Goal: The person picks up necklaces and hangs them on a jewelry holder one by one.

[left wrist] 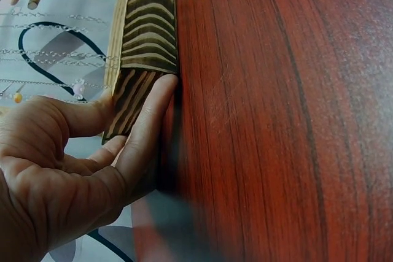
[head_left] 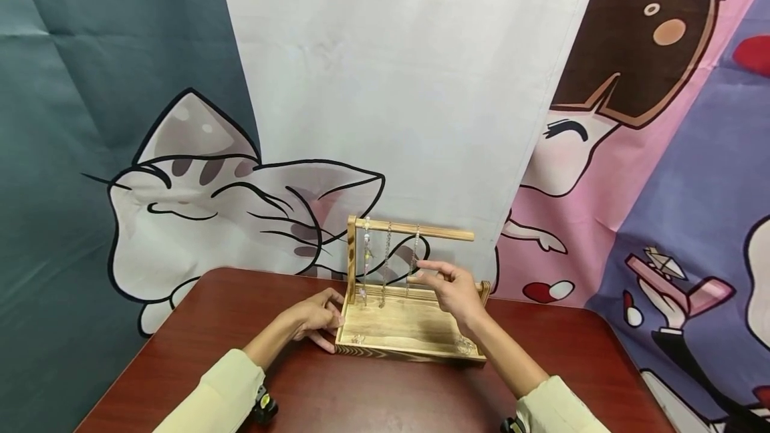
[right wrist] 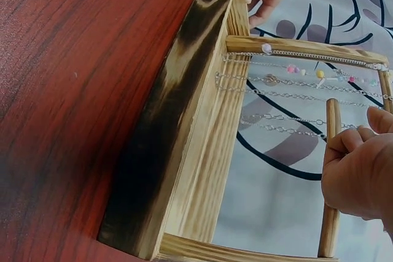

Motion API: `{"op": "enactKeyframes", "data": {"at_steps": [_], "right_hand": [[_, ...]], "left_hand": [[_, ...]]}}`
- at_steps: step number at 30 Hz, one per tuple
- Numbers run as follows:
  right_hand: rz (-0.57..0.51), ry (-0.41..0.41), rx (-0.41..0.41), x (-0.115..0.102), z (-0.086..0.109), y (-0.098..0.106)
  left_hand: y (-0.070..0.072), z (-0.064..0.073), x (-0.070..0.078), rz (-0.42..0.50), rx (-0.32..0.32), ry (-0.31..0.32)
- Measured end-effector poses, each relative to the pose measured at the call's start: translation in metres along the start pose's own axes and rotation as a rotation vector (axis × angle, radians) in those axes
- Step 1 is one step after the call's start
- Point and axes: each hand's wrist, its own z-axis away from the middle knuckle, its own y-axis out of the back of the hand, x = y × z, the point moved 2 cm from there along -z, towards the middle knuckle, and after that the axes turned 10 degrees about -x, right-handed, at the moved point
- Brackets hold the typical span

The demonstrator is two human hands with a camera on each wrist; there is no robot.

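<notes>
A wooden jewelry stand (head_left: 409, 321) with a shallow tray base stands on the table. My left hand (head_left: 317, 318) grips its left end, thumb on the tray's edge and fingers along the outside in the left wrist view (left wrist: 73, 151). From the top bar (head_left: 445, 232) hang a colored-bead necklace (head_left: 366, 256), a silver chain (head_left: 386, 259) and another pale chain (head_left: 416, 246). My right hand (head_left: 454, 289) is beside this last chain, in front of the lower rod (right wrist: 332, 151). Its thumb and index finger are extended with a gap between the tips.
Small jewelry pieces (head_left: 464, 345) lie in the tray's front right corner, and another small piece (head_left: 358, 339) lies at the front left. The red-brown wooden table (head_left: 385, 393) extends around the stand. Behind it hangs a printed cartoon curtain (head_left: 385, 85).
</notes>
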Motion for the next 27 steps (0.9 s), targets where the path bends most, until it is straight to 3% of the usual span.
{"op": "enactKeyframes", "data": {"at_steps": [15,27], "right_hand": [[0.004,-0.024,-0.070,0.010,0.001,-0.014],[0.137,0.016,-0.363,0.018,0.006,-0.025]], "left_hand": [[0.002,0.000,-0.003,0.001,-0.009,-0.014],[-0.002,0.000,0.001,-0.003,-0.002,0.009]]}}
